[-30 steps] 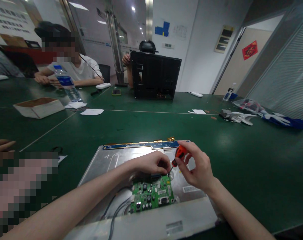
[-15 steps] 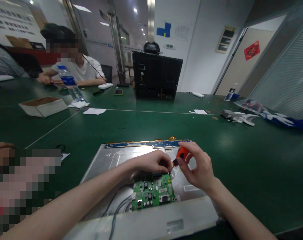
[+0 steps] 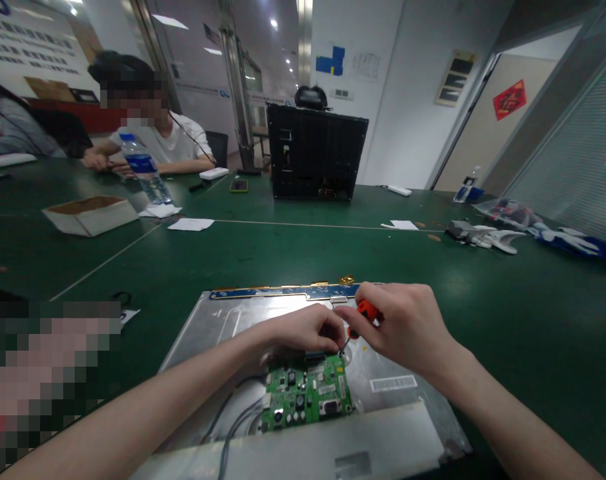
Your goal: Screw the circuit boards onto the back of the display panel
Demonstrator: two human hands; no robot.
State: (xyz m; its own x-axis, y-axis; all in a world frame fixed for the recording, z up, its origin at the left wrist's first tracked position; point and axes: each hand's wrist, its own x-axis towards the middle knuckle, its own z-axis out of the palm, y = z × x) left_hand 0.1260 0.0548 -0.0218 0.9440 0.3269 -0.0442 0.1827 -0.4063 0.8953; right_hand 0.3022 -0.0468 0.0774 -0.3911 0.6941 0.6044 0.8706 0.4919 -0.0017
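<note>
My right hand (image 3: pixel 407 327) is wrapped round the red-orange handle of a small screwdriver (image 3: pixel 367 311). Its shaft slants down to the upper right corner of a green circuit board (image 3: pixel 307 393). Right by that tip, the fingers of my left hand (image 3: pixel 313 328) are pinched together; anything between them is too small or hidden to make out. The board lies on the silvery metal back of a flat display panel (image 3: pixel 217 347), which has a blue strip board (image 3: pixel 273 292) along its far edge. Grey cables (image 3: pixel 230 433) run from the board's left side across a pale cover strip (image 3: pixel 283 460).
Across the green table (image 3: pixel 507 320) stands a black monitor casing (image 3: pixel 317 153). Left are an open box (image 3: pixel 93 217) and a water bottle (image 3: pixel 147 173); gloves (image 3: pixel 483 235) lie right. One person (image 3: pixel 153 127) sits opposite, and another's pixelated arm (image 3: pixel 47 360) is close on my left.
My right hand has turned over the screwdriver handle, its back now facing up more. My left hand stays at the board's corner. The arm at the left has shifted.
</note>
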